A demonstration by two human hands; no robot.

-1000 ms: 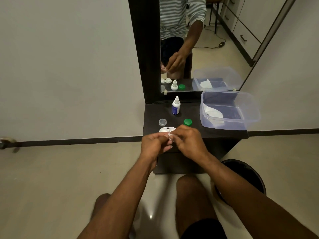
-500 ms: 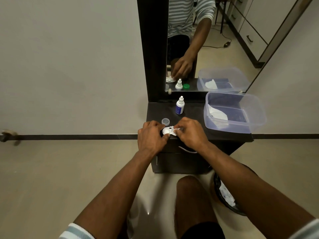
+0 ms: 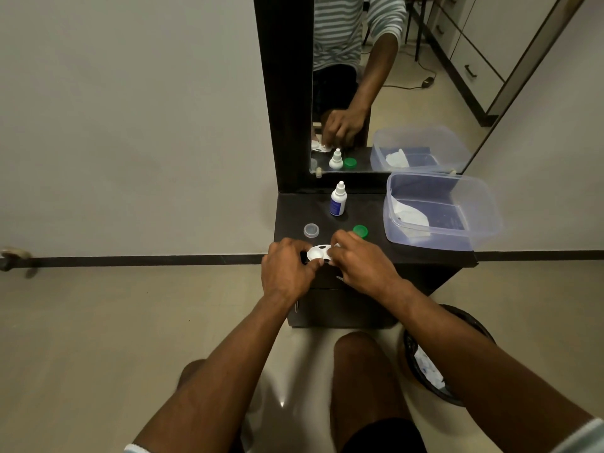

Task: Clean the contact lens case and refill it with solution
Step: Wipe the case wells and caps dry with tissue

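Observation:
A white contact lens case lies at the front edge of the dark dresser top, both wells uncovered. My left hand pinches its left end. My right hand is closed on a small white bit of tissue at the case's right end. A clear grey cap lies behind the case on the left, a green cap behind on the right. The white solution bottle with a blue label stands upright further back.
A clear plastic tub holding white tissue fills the right of the dresser top. A mirror rises behind it. A black bin with crumpled tissue stands on the floor at the right. My knees are below.
The camera has shifted slightly, and the green cap is uncovered again. Both hands stay on the case at the front edge; the case's wells show more between my fingers.

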